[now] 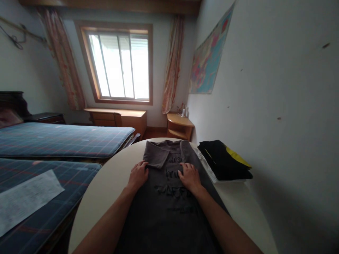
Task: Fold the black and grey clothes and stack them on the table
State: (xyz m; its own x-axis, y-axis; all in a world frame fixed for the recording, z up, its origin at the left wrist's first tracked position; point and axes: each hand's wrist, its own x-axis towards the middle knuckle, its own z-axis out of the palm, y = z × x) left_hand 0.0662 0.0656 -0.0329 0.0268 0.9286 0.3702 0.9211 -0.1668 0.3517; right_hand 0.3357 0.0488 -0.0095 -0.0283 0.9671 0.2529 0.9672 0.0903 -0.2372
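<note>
A dark grey T-shirt (169,218) with black lettering lies lengthwise on a round cream table (103,201). Its left sleeve (157,155) is folded inward over the front, near the collar. My left hand (138,174) rests at the shirt's left edge, just below that sleeve, its fingers laid on the fabric. Across the printed front, my right hand (190,176) lies palm down with thumb and fingers apart. Neither hand lifts the cloth. The lower end of the shirt runs out of view between my forearms.
To the right, folded black and yellow clothing (225,160) sits on something white, close to the wall (291,158). Plaid mattresses (66,137) are at the left, one with a paper sheet (29,199) on it. A desk (132,118) and corner shelf (180,121) stand farther back.
</note>
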